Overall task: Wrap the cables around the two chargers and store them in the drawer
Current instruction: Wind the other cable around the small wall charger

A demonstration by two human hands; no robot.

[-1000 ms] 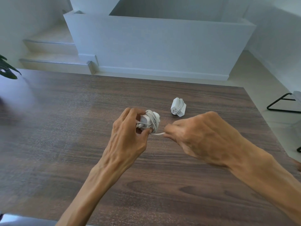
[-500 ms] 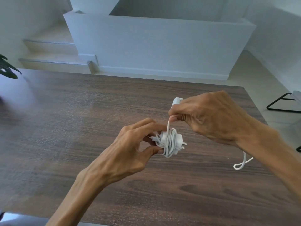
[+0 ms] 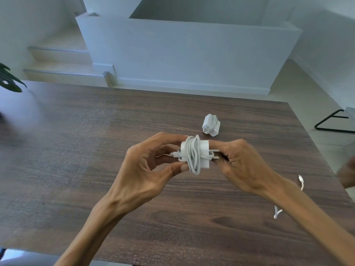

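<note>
**A:** Where is the charger you are working on?

**B:** You hold the white charger (image 3: 195,153) above the dark wooden worktop (image 3: 76,150), between both hands, roughly at the middle of the view. Your left hand (image 3: 142,169) grips it from the left: the thumb presses under the lower left edge and the other fingers (image 3: 169,136) curl over the top, so they are clamped on the charger body.

**A:** And your right hand?

**B:** Your right hand (image 3: 244,166) closes on the right end of the charger, where the metal prongs stick out toward it. Its fingertips are tucked behind the plug, so you can see that they pinch that end, but not exactly how each one sits.

**A:** How does the cable lie?

**B:** The white cable (image 3: 193,156) runs in several loops around the middle of the charger, bunched and a little uneven, with the lowest loop hanging just under the body. A loose tail of cable (image 3: 277,213) shows below your right forearm, and its small connector end (image 3: 300,179) appears beside that wrist, over the worktop.

**A:** And the other one?

**B:** The second charger (image 3: 211,125) lies on the worktop just beyond your hands, slightly right, apart from them. Its cable is wound neatly around it. A green plant leaf (image 3: 9,81) pokes in at the far left edge, and white steps (image 3: 57,70) rise behind the worktop.
</note>
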